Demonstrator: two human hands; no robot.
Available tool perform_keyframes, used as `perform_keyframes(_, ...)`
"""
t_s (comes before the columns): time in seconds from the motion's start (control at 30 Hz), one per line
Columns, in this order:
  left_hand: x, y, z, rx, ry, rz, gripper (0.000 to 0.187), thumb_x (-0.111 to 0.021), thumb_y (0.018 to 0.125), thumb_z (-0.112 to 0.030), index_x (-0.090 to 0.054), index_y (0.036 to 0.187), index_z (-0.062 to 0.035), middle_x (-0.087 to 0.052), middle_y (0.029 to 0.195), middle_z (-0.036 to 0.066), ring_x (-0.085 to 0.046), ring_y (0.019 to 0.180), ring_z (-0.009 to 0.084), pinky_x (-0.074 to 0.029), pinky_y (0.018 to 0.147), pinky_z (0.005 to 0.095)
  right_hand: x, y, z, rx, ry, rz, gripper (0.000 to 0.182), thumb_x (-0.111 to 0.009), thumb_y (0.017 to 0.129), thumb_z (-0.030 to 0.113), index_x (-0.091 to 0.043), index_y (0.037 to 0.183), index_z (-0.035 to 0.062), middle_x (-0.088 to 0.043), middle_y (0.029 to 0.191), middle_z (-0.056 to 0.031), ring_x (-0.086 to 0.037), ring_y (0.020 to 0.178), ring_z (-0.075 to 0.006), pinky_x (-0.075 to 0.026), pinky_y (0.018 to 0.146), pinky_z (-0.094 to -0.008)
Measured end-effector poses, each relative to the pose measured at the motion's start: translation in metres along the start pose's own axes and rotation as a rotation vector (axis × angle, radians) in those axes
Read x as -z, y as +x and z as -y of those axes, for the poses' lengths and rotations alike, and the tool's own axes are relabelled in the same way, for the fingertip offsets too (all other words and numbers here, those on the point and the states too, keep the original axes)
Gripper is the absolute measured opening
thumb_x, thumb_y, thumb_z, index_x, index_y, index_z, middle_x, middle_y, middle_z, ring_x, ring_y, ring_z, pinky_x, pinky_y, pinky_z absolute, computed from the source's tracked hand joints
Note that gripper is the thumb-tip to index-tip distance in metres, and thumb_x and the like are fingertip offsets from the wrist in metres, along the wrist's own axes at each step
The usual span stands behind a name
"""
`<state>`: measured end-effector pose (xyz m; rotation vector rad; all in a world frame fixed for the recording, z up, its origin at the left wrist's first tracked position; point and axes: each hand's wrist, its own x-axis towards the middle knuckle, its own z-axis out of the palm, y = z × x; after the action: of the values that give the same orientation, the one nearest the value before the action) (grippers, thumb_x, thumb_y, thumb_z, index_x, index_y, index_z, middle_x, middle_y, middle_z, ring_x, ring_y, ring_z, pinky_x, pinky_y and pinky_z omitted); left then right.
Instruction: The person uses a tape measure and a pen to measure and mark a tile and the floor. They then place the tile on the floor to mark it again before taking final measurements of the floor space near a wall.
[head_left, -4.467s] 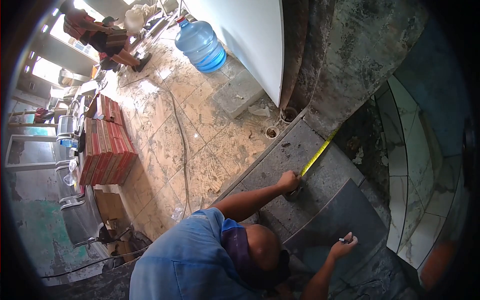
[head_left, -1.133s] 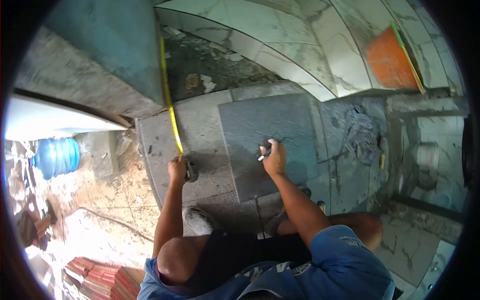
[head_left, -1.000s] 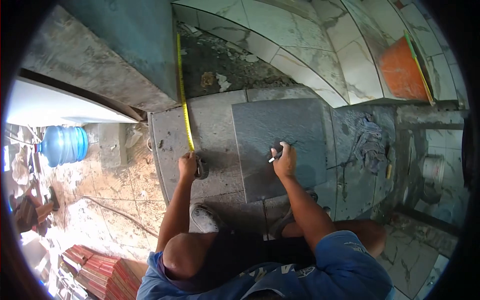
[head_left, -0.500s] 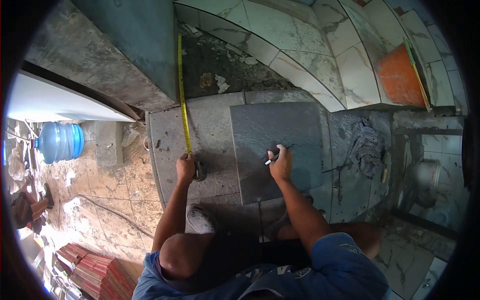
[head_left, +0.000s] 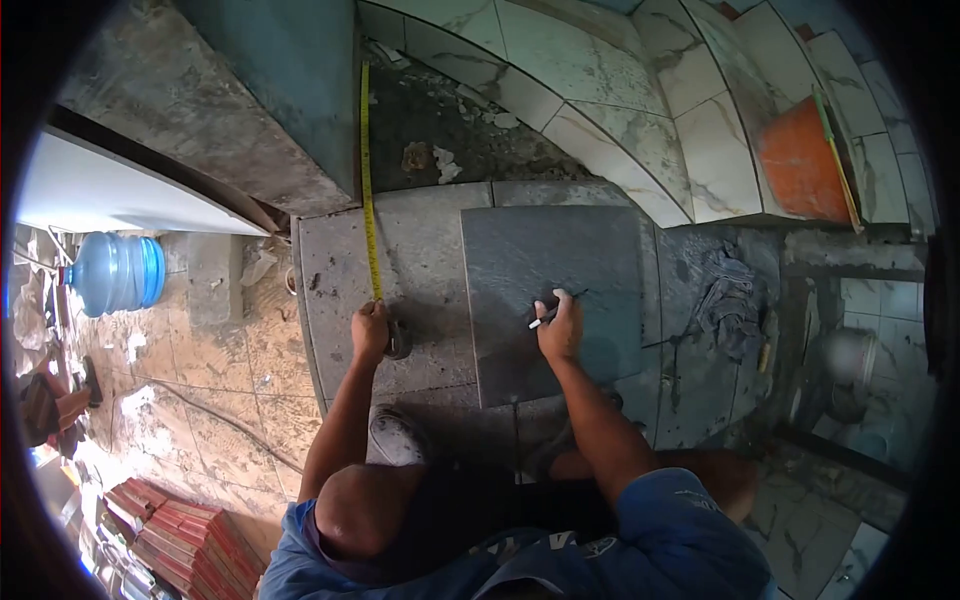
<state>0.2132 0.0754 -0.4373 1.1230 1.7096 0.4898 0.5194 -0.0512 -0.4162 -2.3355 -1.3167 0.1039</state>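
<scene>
My left hand (head_left: pixel 369 331) is closed at the near end of a yellow tape measure (head_left: pixel 369 190). Its blade runs straight across the floor tiles and along the base of the blue-grey wall. The dark tape case (head_left: pixel 399 340) sits just right of my fingers. Over a large grey tile (head_left: pixel 550 250), my right hand (head_left: pixel 561 328) grips a dark marker (head_left: pixel 546 317) with a white end pointing left. That tile lies flat on the paved floor, its upper part lighter than the shaded lower left. Whether the marker touches the tile is hidden.
Rubble (head_left: pixel 440 130) fills a gap beside the tiled steps (head_left: pixel 590 90). A crumpled grey cloth (head_left: pixel 730 300) lies right of the tile. An orange tub (head_left: pixel 800 160) stands farther right. At left are a blue water jug (head_left: pixel 115 274), stacked red tiles (head_left: pixel 180 540) and another person's leg (head_left: pixel 70 405).
The view has shifted slightly. Both hands, the tape measure and the marker keep nearly the same places on the floor and tile.
</scene>
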Motion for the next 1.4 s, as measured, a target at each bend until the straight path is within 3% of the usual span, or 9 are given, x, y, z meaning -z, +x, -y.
perform_keyframes(0.07, 0.006, -0.006, -0.009, -0.013, 0.042, 0.002, 0.034, -0.052, 0.09, -0.026, -0.062, 0.079, 0.0043, -0.058, 0.061, 0.013, -0.054, 0.056, 0.0198, -0.042, 0.057, 0.0373, 0.003, 0.001, 0.003, 0.011, -0.005, 0.013, 0.043, -0.072, 0.079, 0.023, -0.051, 0.112, 0.0055, -0.056, 0.101, -0.0192, -0.053, 0.096, -0.0375, -0.043, 0.082, -0.0447)
perform_keyframes(0.47, 0.005, -0.002, 0.005, -0.015, -0.036, 0.01, 0.033, -0.052, 0.091, -0.027, -0.059, 0.079, 0.0036, -0.054, 0.061, 0.014, -0.051, 0.056, 0.0197, -0.041, 0.056, 0.0375, 0.002, 0.0, 0.004, -0.026, -0.019, -0.004, 0.041, -0.072, 0.078, 0.023, -0.053, 0.111, 0.0062, -0.057, 0.098, -0.0188, -0.053, 0.094, -0.0387, -0.043, 0.079, -0.0463)
perform_keyframes(0.57, 0.004, 0.002, 0.013, -0.098, 0.031, -0.017, 0.034, -0.051, 0.091, -0.026, -0.059, 0.076, 0.0026, -0.056, 0.061, 0.009, -0.051, 0.055, 0.0171, -0.041, 0.055, 0.0352, -0.003, -0.002, 0.005, -0.013, 0.034, -0.003, 0.041, -0.071, 0.078, 0.024, -0.053, 0.111, 0.007, -0.056, 0.099, -0.0187, -0.053, 0.094, -0.0385, -0.043, 0.079, -0.0462)
perform_keyframes(0.67, 0.005, -0.005, 0.001, -0.038, -0.055, 0.021, 0.03, -0.052, 0.092, -0.024, -0.06, 0.079, 0.0015, -0.053, 0.063, 0.003, -0.048, 0.057, 0.0111, -0.039, 0.053, 0.031, -0.001, 0.0, 0.002, -0.019, -0.01, -0.013, 0.041, -0.071, 0.079, 0.025, -0.053, 0.111, 0.0073, -0.056, 0.1, -0.0185, -0.053, 0.094, -0.0384, -0.043, 0.079, -0.0461)
perform_keyframes(0.77, 0.005, -0.001, 0.007, -0.049, -0.042, 0.031, 0.033, -0.051, 0.091, -0.026, -0.06, 0.078, 0.0034, -0.057, 0.062, 0.009, -0.051, 0.056, 0.016, -0.041, 0.055, 0.0345, 0.004, 0.0, 0.001, 0.009, -0.04, -0.03, 0.041, -0.071, 0.079, 0.025, -0.052, 0.112, 0.0072, -0.056, 0.1, -0.0183, -0.053, 0.094, -0.0383, -0.043, 0.079, -0.0461)
perform_keyframes(0.9, 0.008, -0.006, 0.002, -0.083, -0.007, -0.031, 0.033, -0.051, 0.091, -0.026, -0.06, 0.077, 0.0029, -0.054, 0.061, 0.006, -0.048, 0.055, 0.0126, -0.04, 0.053, 0.0328, 0.0, 0.0, 0.001, 0.035, -0.002, -0.025, 0.041, -0.07, 0.08, 0.026, -0.052, 0.111, 0.0064, -0.056, 0.1, -0.0184, -0.053, 0.095, -0.0382, -0.043, 0.079, -0.046)
perform_keyframes(0.97, 0.006, -0.005, 0.003, -0.026, -0.092, 0.052, 0.03, -0.052, 0.094, -0.026, -0.061, 0.08, -0.0001, -0.054, 0.068, 0.002, -0.047, 0.061, 0.0085, -0.038, 0.055, 0.0271, -0.002, 0.0, 0.0, 0.044, -0.011, -0.033, 0.041, -0.07, 0.08, 0.026, -0.052, 0.111, 0.006, -0.057, 0.099, -0.0184, -0.053, 0.095, -0.0382, -0.043, 0.079, -0.0459)
perform_keyframes(1.1, 0.001, -0.003, 0.013, -0.025, -0.218, 0.068, 0.036, -0.054, 0.093, -0.029, -0.058, 0.075, 0.002, -0.049, 0.061, 0.0, -0.043, 0.058, 0.0079, -0.036, 0.052, 0.0286, 0.0, 0.0, 0.001, 0.016, -0.021, -0.021, 0.041, -0.07, 0.08, 0.025, -0.052, 0.111, 0.0056, -0.057, 0.098, -0.0187, -0.053, 0.094, -0.0382, -0.043, 0.079, -0.0458)
perform_keyframes(1.4, -0.004, -0.029, 0.01, -0.089, -0.51, 0.241, 0.031, -0.056, 0.094, -0.031, -0.058, 0.08, -0.003, -0.052, 0.068, -0.002, -0.047, 0.058, 0.0077, -0.038, 0.054, 0.024, 0.002, 0.001, 0.002, 0.038, -0.02, -0.016, 0.041, -0.071, 0.078, 0.023, -0.052, 0.11, 0.0044, -0.056, 0.097, -0.0191, -0.053, 0.093, -0.0383, -0.043, 0.079, -0.0457)
